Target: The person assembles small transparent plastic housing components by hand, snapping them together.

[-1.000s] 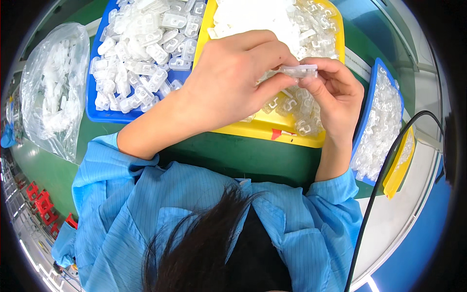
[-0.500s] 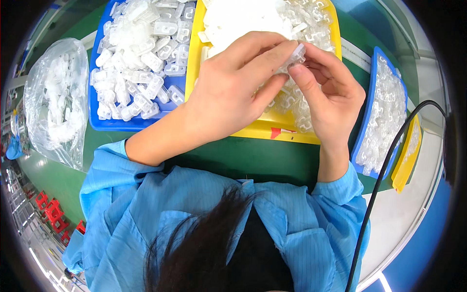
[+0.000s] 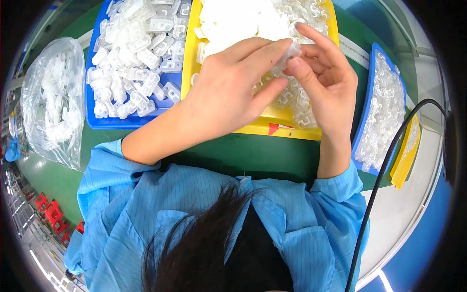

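Observation:
Between my two hands is a small clear plastic part point(image 3: 291, 52), held above the yellow tray point(image 3: 262, 127). My left hand point(image 3: 228, 80) pinches it from the left with its fingertips, the thumb stretched apart below. On the other side, my right hand point(image 3: 328, 80) has its thumb against the part and its index finger raised. My fingers cover much of the part, so its exact shape is hidden. Under my hands the yellow tray holds white pieces point(image 3: 233, 22) on its left and clear plastic pieces point(image 3: 301, 109) on its right.
A blue tray point(image 3: 114, 122) of translucent plastic pieces stands left of the yellow one, beside a clear bag point(image 3: 53, 102) of white pieces. To the right are another blue tray point(image 3: 359, 138), a small yellow tray point(image 3: 400, 170) and a black cable point(image 3: 384, 170). Red stools point(image 3: 54, 214) stand lower left.
My right index finger has lifted and straightened away from the part. My left thumb has opened slightly, and both hands have shifted a little left with the part.

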A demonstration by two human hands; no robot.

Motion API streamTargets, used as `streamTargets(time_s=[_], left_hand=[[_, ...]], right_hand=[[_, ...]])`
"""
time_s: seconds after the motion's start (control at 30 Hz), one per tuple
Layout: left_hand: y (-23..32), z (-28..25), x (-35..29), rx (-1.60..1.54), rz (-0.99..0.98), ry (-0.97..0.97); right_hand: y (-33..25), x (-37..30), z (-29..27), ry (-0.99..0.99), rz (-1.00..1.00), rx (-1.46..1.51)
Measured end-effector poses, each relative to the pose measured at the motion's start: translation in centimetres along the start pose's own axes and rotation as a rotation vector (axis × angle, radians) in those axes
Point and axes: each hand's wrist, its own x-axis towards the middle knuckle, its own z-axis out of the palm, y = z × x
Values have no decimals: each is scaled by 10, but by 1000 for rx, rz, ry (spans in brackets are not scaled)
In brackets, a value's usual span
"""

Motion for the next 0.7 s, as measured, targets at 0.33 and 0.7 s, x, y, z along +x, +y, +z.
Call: streamTargets(time_s=[0.33,0.7], left_hand=[[-13,-9,7,-743,-295,-5],[-5,-7,5,-458,-186,-6]], right_hand=[[7,-6,-3,-115,143,127],[11,-5,1,-23,36,160]])
